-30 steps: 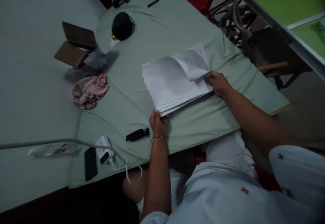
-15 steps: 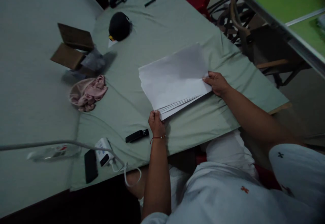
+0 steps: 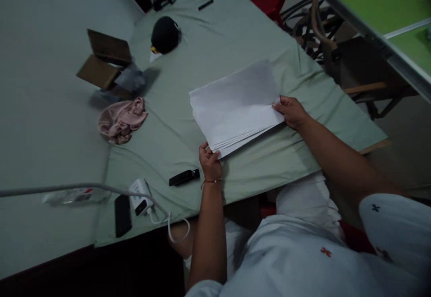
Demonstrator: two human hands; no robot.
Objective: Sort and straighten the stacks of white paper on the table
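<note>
Between my hands is a stack of white paper sheets (image 3: 237,101), tilted, with its near edges slightly fanned. My left hand (image 3: 210,158) grips the near left corner, its thumb on top of the paper. At the right edge, my right hand (image 3: 292,111) pinches the sheets, thumb above and the other fingers mostly hidden underneath. A black stapler (image 3: 184,177) lies on the table just left of my left wrist.
The table has a pale green cloth (image 3: 168,135). Along its left side are a black phone (image 3: 122,215), a white power strip (image 3: 140,197) with cables, a pink cloth (image 3: 123,121), an open cardboard box (image 3: 97,71) and a black cap (image 3: 164,35). A green table (image 3: 357,0) stands right.
My left thumb has shifted on the corner of the stack, and its fingers sit differently along the edge. The right hand keeps its hold. The whole view has drifted slightly.
</note>
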